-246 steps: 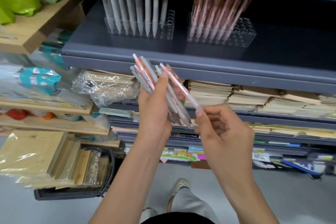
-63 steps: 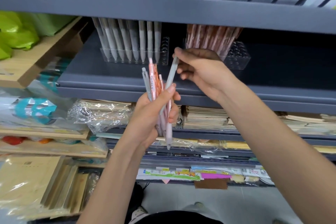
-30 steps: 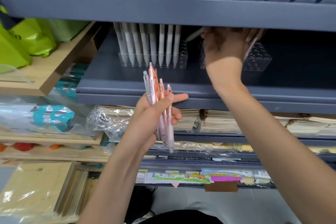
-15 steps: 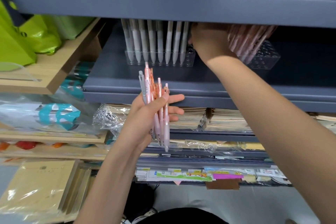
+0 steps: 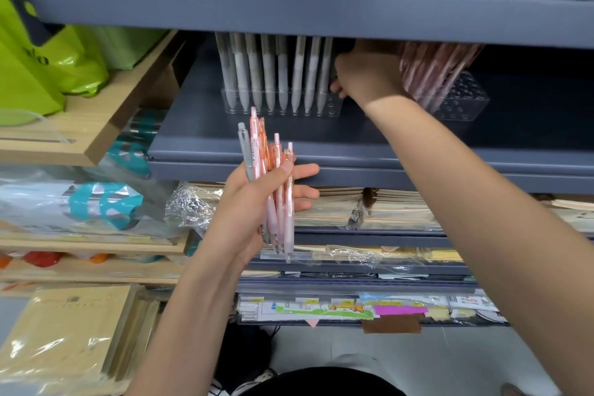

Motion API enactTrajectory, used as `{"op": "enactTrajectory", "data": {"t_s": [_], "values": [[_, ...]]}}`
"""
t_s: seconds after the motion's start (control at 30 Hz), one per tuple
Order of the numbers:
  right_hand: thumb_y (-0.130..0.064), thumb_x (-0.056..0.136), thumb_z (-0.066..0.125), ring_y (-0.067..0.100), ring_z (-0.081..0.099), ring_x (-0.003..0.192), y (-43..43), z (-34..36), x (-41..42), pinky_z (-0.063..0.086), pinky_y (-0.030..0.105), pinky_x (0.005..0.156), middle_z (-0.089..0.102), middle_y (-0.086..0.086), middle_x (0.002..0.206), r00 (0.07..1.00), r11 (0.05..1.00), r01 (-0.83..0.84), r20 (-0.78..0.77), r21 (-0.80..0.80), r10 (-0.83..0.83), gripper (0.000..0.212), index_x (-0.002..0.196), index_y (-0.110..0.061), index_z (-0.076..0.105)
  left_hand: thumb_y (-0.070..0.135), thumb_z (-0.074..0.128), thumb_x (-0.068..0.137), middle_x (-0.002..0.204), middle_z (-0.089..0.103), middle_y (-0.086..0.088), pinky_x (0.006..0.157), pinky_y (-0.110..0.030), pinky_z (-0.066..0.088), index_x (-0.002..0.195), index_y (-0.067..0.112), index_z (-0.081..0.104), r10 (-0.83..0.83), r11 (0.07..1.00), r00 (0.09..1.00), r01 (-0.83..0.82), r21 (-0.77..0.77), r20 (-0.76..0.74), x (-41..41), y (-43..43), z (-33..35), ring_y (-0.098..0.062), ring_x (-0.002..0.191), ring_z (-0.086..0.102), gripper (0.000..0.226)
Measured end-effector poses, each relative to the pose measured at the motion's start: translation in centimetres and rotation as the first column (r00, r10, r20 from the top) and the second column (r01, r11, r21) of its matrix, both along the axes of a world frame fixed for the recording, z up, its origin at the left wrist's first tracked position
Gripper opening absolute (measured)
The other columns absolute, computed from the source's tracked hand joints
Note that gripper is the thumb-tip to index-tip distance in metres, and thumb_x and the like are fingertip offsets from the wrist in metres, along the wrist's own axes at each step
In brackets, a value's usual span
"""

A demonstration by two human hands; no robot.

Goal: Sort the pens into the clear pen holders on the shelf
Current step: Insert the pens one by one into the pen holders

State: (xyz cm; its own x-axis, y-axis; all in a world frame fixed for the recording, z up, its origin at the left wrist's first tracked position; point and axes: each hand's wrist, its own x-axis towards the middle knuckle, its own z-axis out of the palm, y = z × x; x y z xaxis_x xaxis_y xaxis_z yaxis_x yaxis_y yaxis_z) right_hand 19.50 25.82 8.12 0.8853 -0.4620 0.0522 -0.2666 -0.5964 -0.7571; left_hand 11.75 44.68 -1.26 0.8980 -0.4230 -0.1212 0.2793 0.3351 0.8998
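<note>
Left hand (image 5: 247, 212) grips a bundle of pens (image 5: 257, 151) below and in front of the clear holder of grey pens (image 5: 334, 106), thumb across the barrels, fingers curled behind; the bundle is mostly pink and orange with one grey pen at its left edge, clips up and tips down; right hand (image 5: 366, 77) is reached in just right of that holder, its back to the camera and its fingers hidden, so I cannot tell whether it pinches a pen or is spread; the pens look light, stiff and smooth, likely to slide against each other, so each is best pinched high on the barrel, leaving the tip free to find a hole; that holder shows free holes at its right end; further right stands a holder of pink pens (image 5: 466, 100); the upper shelf beam (image 5: 289, 13) hangs low over both, so headroom looks tight and a pen probably has to enter tilted.
</note>
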Motion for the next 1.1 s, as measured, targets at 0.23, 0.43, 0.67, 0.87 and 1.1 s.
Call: {"op": "enactTrajectory", "data": {"t_s": [0.23, 0.43, 0.67, 0.87, 1.1], "values": [[-0.016, 0.091, 0.051, 0.010, 0.050, 0.037, -0.9, -1.3, -2.9, 0.034, 0.020, 0.039, 0.072, 0.007, 0.073, 0.962, 0.992, -0.011, 0.273, 0.123, -0.023, 0.024, 0.072, -0.025, 0.061, 0.021, 0.059, 0.098, 0.112, 0.075, -0.009, 0.058, -0.026, 0.058, 0.126, 0.004, 0.055, -0.008, 1.000, 0.999, 0.007, 0.019, 0.035, -0.5, -0.5, 0.0, -0.020, 0.066, 0.072, 0.033], [-0.034, 0.082, 0.074, 0.005, 0.034, 0.041, -1.2, -3.8, -8.4, 0.026, 0.017, 0.037, 0.066, -0.004, 0.065, 0.910, 0.841, -0.412, 0.110, 0.351, 0.400, 0.017, 0.083, -0.017, 0.075, 0.023, 0.061, 0.096, 0.108, 0.076, -0.013, 0.048, -0.023, 0.051, 0.116, 0.004, 0.058, -0.055, 0.998, 0.997, 0.053, 0.031, 0.057, -1.0, -1.9, 0.0, -0.020, 0.058, 0.069, 0.028], [-0.028, 0.085, 0.074, 0.009, 0.027, 0.043, -2.6, -4.6, -9.5, 0.017, 0.020, 0.039, 0.063, 0.000, 0.067, 0.861, 0.748, -0.473, 0.062, 0.465, 0.505, 0.015, 0.086, -0.014, 0.075, 0.027, 0.061, 0.092, 0.105, 0.076, -0.013, 0.051, -0.025, 0.054, 0.121, 0.005, 0.058, -0.098, 0.995, 0.988, 0.094, 0.033, 0.120, -2.0, -3.1, -0.1, -0.023, 0.065, 0.074, 0.036], [-0.020, 0.092, 0.066, 0.008, 0.029, 0.042, -3.5, -4.4, -9.7, 0.019, 0.018, 0.037, 0.060, -0.002, 0.068, 0.893, 0.742, -0.436, 0.145, 0.510, 0.425, 0.013, 0.084, -0.013, 0.073, 0.022, 0.055, 0.100, 0.107, 0.076, -0.014, 0.053, -0.026, 0.056, 0.117, 0.010, 0.059, -0.110, 0.993, 0.982, 0.100, 0.070, 0.153, -2.6, -3.2, -0.2, -0.025, 0.067, 0.073, 0.022], [-0.020, 0.096, 0.057, 0.015, 0.045, 0.040, -5.5, -4.4, -10.7, 0.031, 0.021, 0.035, 0.062, 0.002, 0.069, 0.933, 0.761, -0.258, 0.357, 0.595, 0.037, 0.011, 0.090, -0.014, 0.065, 0.019, 0.055, 0.100, 0.063, 0.071, 0.003, 0.045, -0.021, 0.043, 0.123, -0.015, 0.048, -0.098, 0.986, 0.978, 0.071, 0.152, 0.183, -3.3, -4.3, -0.8, -0.013, 0.044, 0.051, 0.042]]}}
